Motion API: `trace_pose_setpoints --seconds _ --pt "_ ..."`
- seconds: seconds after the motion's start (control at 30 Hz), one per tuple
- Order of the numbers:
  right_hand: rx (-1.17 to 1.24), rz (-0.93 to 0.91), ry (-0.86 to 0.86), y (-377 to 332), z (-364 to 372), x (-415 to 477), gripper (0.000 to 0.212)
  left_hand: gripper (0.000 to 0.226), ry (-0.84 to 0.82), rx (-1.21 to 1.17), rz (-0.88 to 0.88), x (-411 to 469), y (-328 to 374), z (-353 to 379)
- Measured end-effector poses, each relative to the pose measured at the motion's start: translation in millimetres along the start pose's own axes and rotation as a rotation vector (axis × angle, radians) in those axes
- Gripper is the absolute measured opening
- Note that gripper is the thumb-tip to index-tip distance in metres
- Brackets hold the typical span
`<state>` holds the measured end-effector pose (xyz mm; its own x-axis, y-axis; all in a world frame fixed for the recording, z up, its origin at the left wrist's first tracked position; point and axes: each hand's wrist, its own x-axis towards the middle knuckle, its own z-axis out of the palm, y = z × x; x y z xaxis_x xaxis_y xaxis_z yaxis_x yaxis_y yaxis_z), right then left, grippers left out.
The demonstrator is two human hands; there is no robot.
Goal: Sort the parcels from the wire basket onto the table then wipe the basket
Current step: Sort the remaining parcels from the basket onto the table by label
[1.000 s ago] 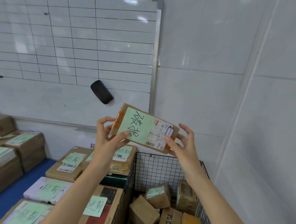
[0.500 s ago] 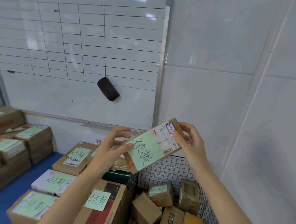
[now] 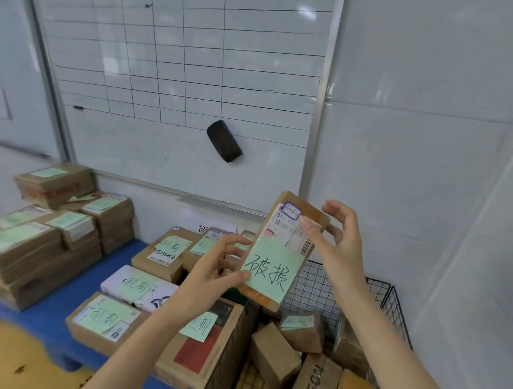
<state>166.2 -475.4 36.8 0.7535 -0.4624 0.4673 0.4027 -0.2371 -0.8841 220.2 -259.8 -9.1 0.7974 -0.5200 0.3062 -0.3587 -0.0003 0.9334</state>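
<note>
A flat brown parcel [image 3: 288,244] with a green handwritten note and a white shipping label hangs tilted in the air above the basket's left edge. My left hand [image 3: 214,270] pinches its lower left edge with thumb on the green note. My right hand [image 3: 336,244] touches the upper right end, thumb on the label, fingers spread behind. Below stands the black wire basket [image 3: 372,291] with several brown parcels [image 3: 272,357] inside. The blue table [image 3: 62,311] to the left carries sorted parcels with green notes [image 3: 106,320].
A gridded whiteboard [image 3: 181,69] with a black eraser [image 3: 224,141] stuck on it hangs behind the table. Stacks of brown boxes [image 3: 36,241] fill the table's left side. A white tiled wall runs along the right. A yellow surface [image 3: 8,359] shows at lower left.
The parcel has turned from lying crosswise to standing nearly on end and has come lower and rightward. My view has swung left, showing more of the table.
</note>
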Motion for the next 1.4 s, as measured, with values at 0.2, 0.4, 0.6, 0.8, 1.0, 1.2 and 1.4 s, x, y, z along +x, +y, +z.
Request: trace_pose_setpoints --seconds 0.2,0.4,0.6,0.8,1.0,1.2,1.4 --pt "0.116 0.09 -0.276 20.8 51.9 -19.5 0.058 0.045 0.235 -0.048 -0.066 -31.7 -4.0 -27.5" --pt "0.106 0.036 -0.529 28.0 119.0 -47.9 0.058 0.037 0.458 0.007 -0.08 -66.2 -0.7 -69.4" --pt "0.01 0.013 -0.711 23.1 172.1 -65.2 0.064 0.035 0.617 0.024 -0.105 -96.8 0.9 -113.4" --pt "-0.107 0.017 -0.851 4.4 235.7 -71.1 0.064 0.037 0.671 0.012 -0.129 -123.6 -3.5 -174.8" --pt "-0.146 0.034 -0.916 -17.7 331.5 -88.9 0.065 0.036 0.703 0.056 -0.126 -160.8 -7.5 -267.3" --pt "-0.02 0.056 -0.915 -23.8 449.9 -130.1 0.065 0.039 0.739 0.092 -0.113 -202.9 -14.7 -376.2" --pt "0.079 0.134 -0.885 -17.2 535.1 -158.1 0.069 0.036 0.789 0.097 -0.152 -227.1 -33.7 -456.3"
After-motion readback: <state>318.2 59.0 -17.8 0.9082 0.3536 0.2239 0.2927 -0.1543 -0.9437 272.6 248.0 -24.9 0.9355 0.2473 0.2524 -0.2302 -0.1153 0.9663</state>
